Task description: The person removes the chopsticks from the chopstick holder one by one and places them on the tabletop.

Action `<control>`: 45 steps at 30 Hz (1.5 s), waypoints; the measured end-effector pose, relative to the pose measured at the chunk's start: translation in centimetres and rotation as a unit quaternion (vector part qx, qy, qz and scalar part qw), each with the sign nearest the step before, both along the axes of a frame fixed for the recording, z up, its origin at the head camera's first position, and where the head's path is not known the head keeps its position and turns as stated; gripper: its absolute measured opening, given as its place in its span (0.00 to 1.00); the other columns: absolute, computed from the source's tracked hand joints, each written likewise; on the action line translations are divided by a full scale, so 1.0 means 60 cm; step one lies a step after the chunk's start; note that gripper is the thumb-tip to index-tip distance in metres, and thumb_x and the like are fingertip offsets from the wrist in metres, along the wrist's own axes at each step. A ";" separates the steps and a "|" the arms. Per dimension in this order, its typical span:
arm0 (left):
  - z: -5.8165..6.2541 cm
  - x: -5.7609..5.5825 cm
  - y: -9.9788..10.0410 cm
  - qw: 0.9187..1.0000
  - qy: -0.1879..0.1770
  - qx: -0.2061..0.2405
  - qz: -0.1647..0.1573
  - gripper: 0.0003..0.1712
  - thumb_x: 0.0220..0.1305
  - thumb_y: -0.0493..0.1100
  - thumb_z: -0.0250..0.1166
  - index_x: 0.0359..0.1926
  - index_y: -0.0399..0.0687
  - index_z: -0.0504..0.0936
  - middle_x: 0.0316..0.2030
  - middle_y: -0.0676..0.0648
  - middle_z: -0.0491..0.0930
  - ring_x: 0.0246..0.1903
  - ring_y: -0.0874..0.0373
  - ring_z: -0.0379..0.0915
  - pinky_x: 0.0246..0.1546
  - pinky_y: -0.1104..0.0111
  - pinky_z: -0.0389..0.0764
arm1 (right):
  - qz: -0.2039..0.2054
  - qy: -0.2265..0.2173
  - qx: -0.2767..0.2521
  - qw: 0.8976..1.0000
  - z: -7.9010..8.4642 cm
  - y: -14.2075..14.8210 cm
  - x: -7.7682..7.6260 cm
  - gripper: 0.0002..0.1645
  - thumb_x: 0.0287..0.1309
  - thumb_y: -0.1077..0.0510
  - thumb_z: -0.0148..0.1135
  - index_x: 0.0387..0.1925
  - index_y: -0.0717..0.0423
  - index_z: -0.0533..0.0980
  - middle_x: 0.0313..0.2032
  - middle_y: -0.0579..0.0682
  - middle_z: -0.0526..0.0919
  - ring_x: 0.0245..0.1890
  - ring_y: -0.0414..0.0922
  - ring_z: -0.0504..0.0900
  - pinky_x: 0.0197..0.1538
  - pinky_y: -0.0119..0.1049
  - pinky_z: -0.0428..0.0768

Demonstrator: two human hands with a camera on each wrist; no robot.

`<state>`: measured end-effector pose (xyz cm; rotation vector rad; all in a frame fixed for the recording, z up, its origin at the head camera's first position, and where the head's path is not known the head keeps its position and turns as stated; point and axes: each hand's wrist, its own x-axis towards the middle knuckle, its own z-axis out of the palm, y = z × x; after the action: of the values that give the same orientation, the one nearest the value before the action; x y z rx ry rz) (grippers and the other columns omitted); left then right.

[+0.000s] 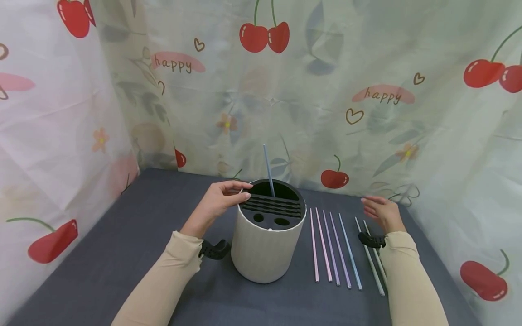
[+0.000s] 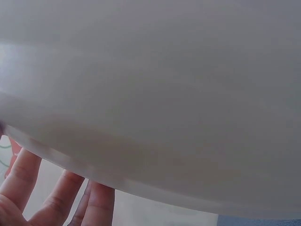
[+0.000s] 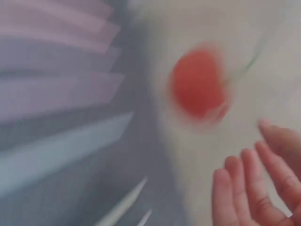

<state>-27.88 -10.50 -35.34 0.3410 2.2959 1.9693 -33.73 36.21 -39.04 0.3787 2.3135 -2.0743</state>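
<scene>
A round white desk organiser (image 1: 265, 253) with a black slotted top stands upright on the table. One slim blue stick (image 1: 268, 167), pencil-like, leans in its large back compartment. My left hand (image 1: 218, 201) rests at the organiser's left rim, fingers fairly straight; the left wrist view shows fingers (image 2: 99, 202) reaching to that rim. To the right lie pink sticks (image 1: 314, 246), purple sticks (image 1: 332, 249) and a blue stick (image 1: 350, 251) in a row. My right hand (image 1: 383, 213) hovers past their far ends, fingers extended and holding nothing. Beneath its wrist are two pale green sticks (image 1: 369, 256), partly covered by the arm.
A dark cloth covers the table (image 1: 134, 244). Printed curtains (image 1: 269, 99) with cherries surround the back and both sides, close behind the organiser. Black straps (image 1: 214, 249) sit on both wrists.
</scene>
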 end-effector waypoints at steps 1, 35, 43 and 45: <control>0.000 0.000 0.000 1.000 0.000 0.000 0.000 0.20 0.61 0.46 0.68 0.55 0.51 0.82 0.54 0.46 0.80 0.56 0.51 0.74 0.60 0.52 0.71 | 0.011 0.027 -0.036 0.999 0.020 -0.017 -0.003 0.30 0.63 0.60 0.62 0.64 0.63 0.66 0.31 0.33 0.82 0.32 0.30 0.83 0.46 0.29 0.82; 0.001 0.000 -0.002 1.000 0.006 0.004 -0.006 0.21 0.62 0.46 0.68 0.56 0.48 0.82 0.54 0.44 0.81 0.55 0.50 0.76 0.59 0.52 0.72 | 0.293 0.139 -0.021 0.946 0.239 -0.416 0.014 0.22 0.61 0.67 0.62 0.56 0.67 0.73 0.52 0.56 0.77 0.46 0.43 0.82 0.50 0.37 0.82; 0.001 0.000 -0.001 1.000 0.009 0.004 -0.008 0.20 0.62 0.46 0.68 0.56 0.49 0.82 0.54 0.44 0.80 0.54 0.50 0.76 0.58 0.52 0.73 | 0.297 0.114 0.021 0.948 0.235 -0.415 0.013 0.18 0.61 0.68 0.61 0.53 0.67 0.74 0.43 0.50 0.80 0.44 0.43 0.83 0.52 0.40 0.81; 0.001 0.001 -0.001 1.000 0.007 0.006 -0.006 0.20 0.62 0.46 0.68 0.56 0.49 0.82 0.54 0.45 0.81 0.54 0.51 0.76 0.58 0.53 0.73 | 0.298 0.109 0.027 0.948 0.233 -0.416 0.012 0.15 0.61 0.68 0.61 0.50 0.64 0.75 0.41 0.49 0.81 0.44 0.45 0.83 0.53 0.44 0.80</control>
<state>-27.80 -10.56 -35.26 0.3702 2.2868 1.9811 -33.03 11.28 -25.04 -0.5197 2.2067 -1.8125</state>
